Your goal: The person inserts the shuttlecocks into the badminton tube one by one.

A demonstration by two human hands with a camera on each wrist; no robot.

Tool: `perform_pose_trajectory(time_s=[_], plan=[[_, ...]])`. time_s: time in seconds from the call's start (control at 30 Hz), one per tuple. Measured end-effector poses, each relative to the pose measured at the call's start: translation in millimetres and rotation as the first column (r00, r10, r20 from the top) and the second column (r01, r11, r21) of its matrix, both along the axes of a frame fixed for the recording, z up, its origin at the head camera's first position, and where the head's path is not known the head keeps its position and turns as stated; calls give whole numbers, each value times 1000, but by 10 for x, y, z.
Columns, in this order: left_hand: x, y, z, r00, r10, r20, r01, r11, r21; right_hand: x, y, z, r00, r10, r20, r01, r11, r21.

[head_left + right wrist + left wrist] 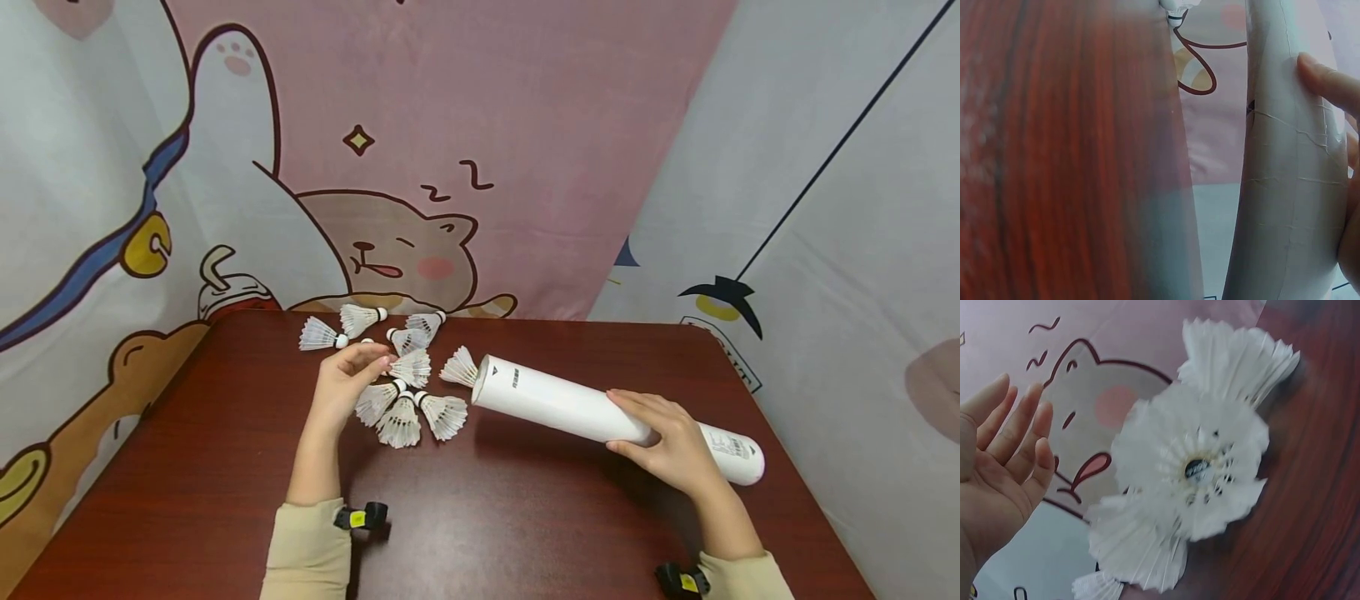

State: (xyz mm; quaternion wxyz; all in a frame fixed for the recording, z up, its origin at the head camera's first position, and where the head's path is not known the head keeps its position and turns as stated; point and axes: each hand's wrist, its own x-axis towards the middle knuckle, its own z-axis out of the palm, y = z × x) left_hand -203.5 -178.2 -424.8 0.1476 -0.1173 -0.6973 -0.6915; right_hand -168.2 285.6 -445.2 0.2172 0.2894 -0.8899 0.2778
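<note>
Shuttlecocks (400,423) bunched towards the far side of the table (525,533), that's the head view, and the left hand (345,387) is right up among them, fingers lightly bent! Across on the other side, the right hand (670,442) grips a long white tube (551,398), which slants over the table with its left end facing the bunch. One lone shuttlecock (457,367) sits right at that end, skirt pointing out; whether its cork is inside, I can't tell.

Left wrist view: that hand's grip is relaxed, nothing in it, fingers just beside the feathers. One shuttlecock faces us squarely, a dark disc (1197,469) at its centre.

Right wrist view: tube down the right side, fingers against its creased surface, wood grain on the left, patterned cloth (1216,150) between!
</note>
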Motion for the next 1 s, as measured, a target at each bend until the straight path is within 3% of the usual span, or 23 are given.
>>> perform_pose_trajectory(time_s=[0.33, 0.6, 1.0], plan=[[147, -195, 150, 996, 52, 67, -44, 992, -119, 5, 3, -1, 1000, -1, -5, 1, 1000, 5], [151, -349, 58, 991, 41, 130, -23, 991, -135, -2, 6, -6, 1000, -6, -17, 6, 1000, 7], [106, -475, -126, 988, 7, 154, 16, 989, -148, 1, 11, -1, 1000, -9, 0, 9, 1000, 8]])
